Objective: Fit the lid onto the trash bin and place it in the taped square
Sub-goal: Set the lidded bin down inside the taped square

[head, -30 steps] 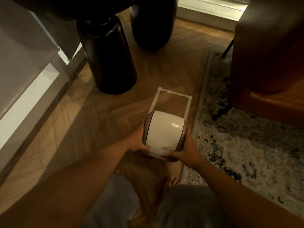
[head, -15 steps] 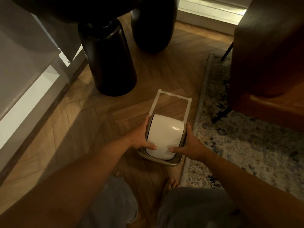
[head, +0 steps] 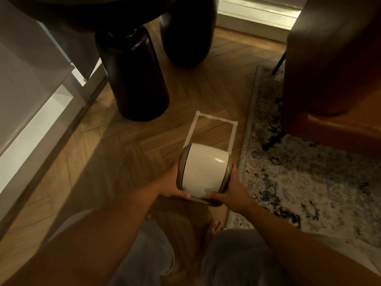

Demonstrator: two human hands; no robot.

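Note:
A small trash bin with a white swing lid (head: 204, 172) in a taupe frame sits low in the middle of the head view. My left hand (head: 172, 185) grips its left side and my right hand (head: 232, 191) grips its right side, thumbs on the lid's near edge. The bin body below the lid is hidden. A square of white tape (head: 214, 129) lies on the wood floor just beyond the bin; the lid covers the square's near edge.
Two thick black table legs (head: 134, 79) stand beyond and left of the tape. A patterned rug (head: 309, 182) borders the tape on the right, with a brown chair (head: 334, 69) on it. A white wall panel (head: 31, 110) runs along the left. My knees (head: 237, 256) and toes are below.
The bin dipped lower half a second ago with thumbs spread on the lid; now it is raised again and shifted slightly forward toward the tape, thumbs back at the near edge.

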